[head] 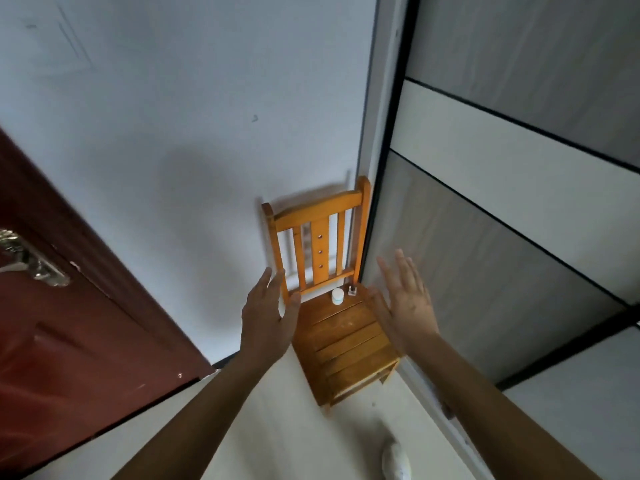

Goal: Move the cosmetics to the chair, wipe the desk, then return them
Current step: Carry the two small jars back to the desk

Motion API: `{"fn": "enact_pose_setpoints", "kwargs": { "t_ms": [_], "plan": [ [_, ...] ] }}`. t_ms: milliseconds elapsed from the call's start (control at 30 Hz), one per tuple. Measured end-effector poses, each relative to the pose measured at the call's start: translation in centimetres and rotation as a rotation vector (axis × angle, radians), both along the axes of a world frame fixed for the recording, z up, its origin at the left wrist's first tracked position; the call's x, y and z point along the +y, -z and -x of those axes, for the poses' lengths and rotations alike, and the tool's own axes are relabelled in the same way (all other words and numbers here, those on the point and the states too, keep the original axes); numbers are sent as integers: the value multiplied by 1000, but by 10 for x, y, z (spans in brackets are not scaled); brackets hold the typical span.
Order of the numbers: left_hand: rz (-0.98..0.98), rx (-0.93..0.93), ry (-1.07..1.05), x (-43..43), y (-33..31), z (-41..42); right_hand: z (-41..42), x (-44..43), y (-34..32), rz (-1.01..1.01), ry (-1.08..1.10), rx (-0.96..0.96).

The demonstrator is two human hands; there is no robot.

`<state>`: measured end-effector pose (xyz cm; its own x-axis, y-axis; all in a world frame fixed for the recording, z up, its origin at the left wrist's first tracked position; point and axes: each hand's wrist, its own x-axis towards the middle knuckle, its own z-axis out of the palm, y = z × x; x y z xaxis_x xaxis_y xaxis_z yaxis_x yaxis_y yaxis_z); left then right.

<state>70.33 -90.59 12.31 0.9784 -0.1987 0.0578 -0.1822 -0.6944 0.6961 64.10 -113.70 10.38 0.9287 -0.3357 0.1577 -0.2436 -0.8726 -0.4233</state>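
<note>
Resting on chair [346, 337]: two cosmetics [338, 296]

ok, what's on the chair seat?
A white jar and a small bottle stand at the back of the seat; the rest that shows is bare. The right hand covers its right edge and the left hand its rear left corner.

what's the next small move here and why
Likely lower the open right hand to grip the white round jar: it and the clear glass bottle stand far back on the orange wooden chair, and the left hand is empty too.
</note>
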Motion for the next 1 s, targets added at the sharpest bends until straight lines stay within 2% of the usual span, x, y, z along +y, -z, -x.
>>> {"fn": "enact_pose_setpoints", "kwargs": {
  "t_ms": [267, 467, 600, 800, 900, 1000],
  "plan": [
    [-66, -20, -67, -91, 25, -101, -128, -102, 22, -15, -78, 43],
    [-89, 63, -158, -147, 44, -156, -227, -165, 33, 47, -245, 78],
    [-144, 139, -94, -167, 73, -195, -272, -180, 59, 5, -265, 116],
    [-128, 210, 13, -186, 158, -239, -309, -182, 142, -82, -220, 202],
    [-98, 203, 50, -195, 221, -247, -314, -181, 205, -112, -189, 264],
    [-165, 263, 45, -201, 295, -258, -316, -180, 281, -161, -169, 314]
  ]
}}
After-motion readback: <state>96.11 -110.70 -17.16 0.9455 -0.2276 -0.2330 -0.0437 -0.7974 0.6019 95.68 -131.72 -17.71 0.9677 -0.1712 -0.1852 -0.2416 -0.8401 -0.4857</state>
